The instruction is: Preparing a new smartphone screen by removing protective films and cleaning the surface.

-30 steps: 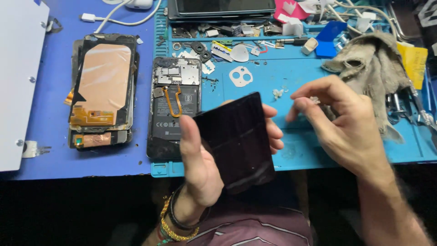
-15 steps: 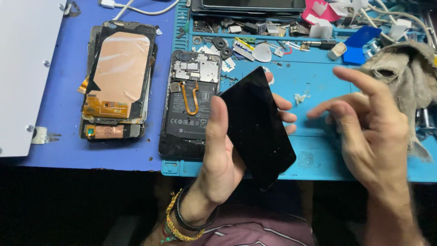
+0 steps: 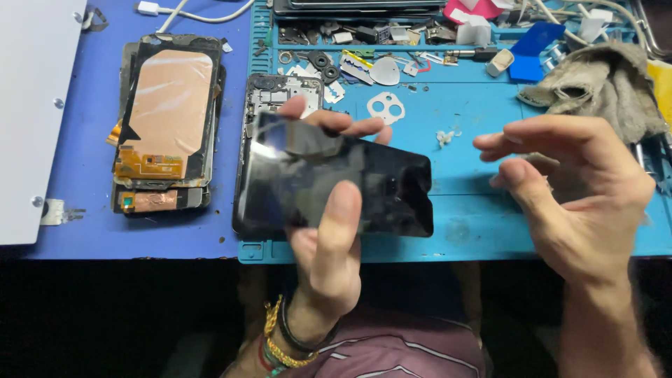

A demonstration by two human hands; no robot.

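The left hand (image 3: 329, 259) grips a black phone screen (image 3: 332, 178), thumb pressed across its glossy front and the other fingers (image 3: 343, 124) curling over its far edge. The screen lies lengthwise, left to right, held just above the near edge of the light blue mat (image 3: 462, 231) that covers the right part of the surface. The right hand (image 3: 574, 189) hovers to the right of the screen, apart from it, open and holding nothing, with its fingers loosely bent and pointing left.

Behind the screen, partly hidden by it, an opened phone body (image 3: 276, 91) lies on the mat with its circuit board showing. To the left, on the darker blue mat (image 3: 77, 238), rests another opened phone (image 3: 164, 122) with a copper-coloured sheet over its middle. A white panel (image 3: 31, 105) lies at the far left edge. A white camera frame (image 3: 386, 108) lies on the mat beyond the fingers, and small white crumbs (image 3: 446, 136) sit near it. A crumpled grey cloth (image 3: 602, 84) lies at the upper right, just beyond the right hand. Small parts and tools (image 3: 364, 42) crowd the far strip of the mat
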